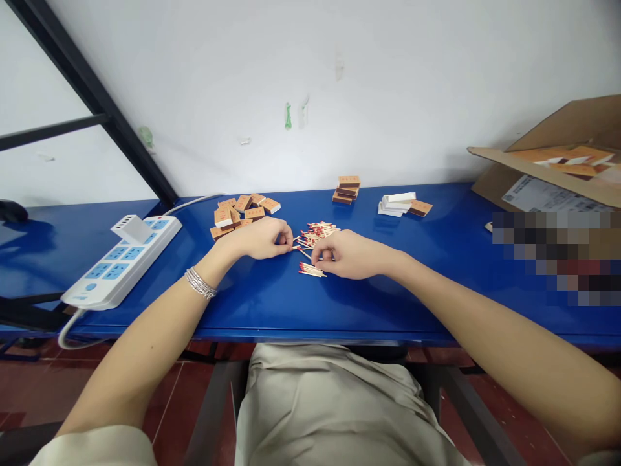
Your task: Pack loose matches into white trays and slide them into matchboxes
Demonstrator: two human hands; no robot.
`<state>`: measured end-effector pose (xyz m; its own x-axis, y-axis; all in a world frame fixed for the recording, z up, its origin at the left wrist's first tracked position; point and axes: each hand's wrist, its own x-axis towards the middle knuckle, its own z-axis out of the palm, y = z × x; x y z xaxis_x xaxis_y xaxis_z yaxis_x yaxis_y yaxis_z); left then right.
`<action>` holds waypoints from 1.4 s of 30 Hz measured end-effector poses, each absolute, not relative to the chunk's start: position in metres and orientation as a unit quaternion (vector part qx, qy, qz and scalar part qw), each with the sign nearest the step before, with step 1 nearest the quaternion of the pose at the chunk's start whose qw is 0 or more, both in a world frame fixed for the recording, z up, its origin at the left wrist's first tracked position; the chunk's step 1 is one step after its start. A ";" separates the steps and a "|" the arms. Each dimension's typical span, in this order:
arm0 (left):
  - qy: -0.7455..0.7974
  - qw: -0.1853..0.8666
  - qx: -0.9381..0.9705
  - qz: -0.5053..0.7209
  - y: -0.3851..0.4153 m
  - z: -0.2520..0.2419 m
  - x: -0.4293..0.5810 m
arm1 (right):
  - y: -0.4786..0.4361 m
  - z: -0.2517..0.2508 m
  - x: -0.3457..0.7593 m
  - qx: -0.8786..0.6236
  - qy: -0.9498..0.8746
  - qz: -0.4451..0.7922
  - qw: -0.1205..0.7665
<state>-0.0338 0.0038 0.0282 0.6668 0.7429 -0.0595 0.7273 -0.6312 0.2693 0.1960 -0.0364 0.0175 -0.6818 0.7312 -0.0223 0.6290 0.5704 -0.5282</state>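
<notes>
My left hand [268, 238], with a bracelet at its wrist, pinches a red-tipped match [295, 248] between thumb and fingertip. Close by on the right, my right hand [342, 254] has its fingers curled together at the edge of a loose pile of matches [319, 232]. Whatever sits in the right fingertips is hidden. Just below those fingers, a small row of matches [312, 269] lies side by side, red heads toward the left. A heap of closed matchboxes [244, 204] lies behind my left hand and is partly covered by it.
A stack of matchboxes [346, 188] stands near the wall. White inner trays [396, 204] lie beside a matchbox sleeve [420, 208]. An open carton [543, 175] holds more boxes at right. A power strip [123, 262] lies at left on the blue table [272, 304].
</notes>
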 end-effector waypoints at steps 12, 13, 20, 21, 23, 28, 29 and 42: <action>0.423 0.167 0.889 0.057 0.001 0.026 -0.032 | -0.030 0.018 0.203 -0.435 -0.871 0.210 0.094; 0.421 0.171 0.889 0.055 0.001 0.027 -0.031 | -0.030 0.018 0.203 -0.441 -0.870 0.199 0.096; 0.419 0.158 0.892 0.057 0.001 0.027 -0.031 | -0.034 0.014 0.195 -0.400 -0.884 0.204 0.132; 0.417 0.155 0.894 0.058 0.001 0.027 -0.031 | -0.034 0.013 0.193 -0.394 -0.886 0.210 0.124; 0.411 0.149 0.897 0.058 0.002 0.027 -0.031 | -0.034 0.013 0.193 -0.406 -0.884 0.200 0.113; 0.419 0.151 0.893 0.057 0.002 0.027 -0.031 | -0.029 0.015 0.200 -0.460 -0.866 0.152 0.121; 0.421 0.152 0.892 0.056 0.002 0.027 -0.031 | -0.028 0.015 0.201 -0.453 -0.868 0.158 0.125; 0.431 0.163 0.886 0.058 0.004 0.024 -0.032 | -0.047 0.019 0.187 -0.416 -0.867 0.257 0.093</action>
<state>-0.0319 0.0039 0.0236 0.6221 0.7821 -0.0378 0.7445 -0.5758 0.3380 0.1871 -0.0473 0.0190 -0.6364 0.7696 -0.0527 0.6742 0.5218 -0.5226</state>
